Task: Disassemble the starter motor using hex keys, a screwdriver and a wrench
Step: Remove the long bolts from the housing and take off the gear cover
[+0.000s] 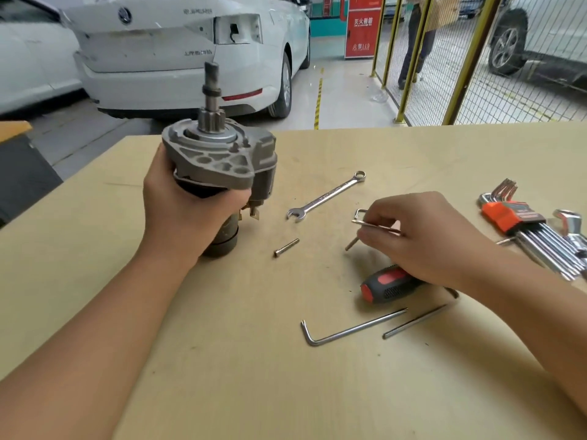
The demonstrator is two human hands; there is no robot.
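Head: starter motor [219, 160] upright, shaft up.

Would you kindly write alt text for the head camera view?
A left hand holds a starter motor upright on a wooden table while the right hand pinches a small hex key. A wrench, screwdriver and bolt lie nearby.

Pale plywood workbench [222, 360] up front. Behind it, white sedan [178, 49] missing one tail light, red cabinet [362, 27] with white lettering, yellow-framed wire mesh fence [476, 74], silver SUV [540, 36] beyond.
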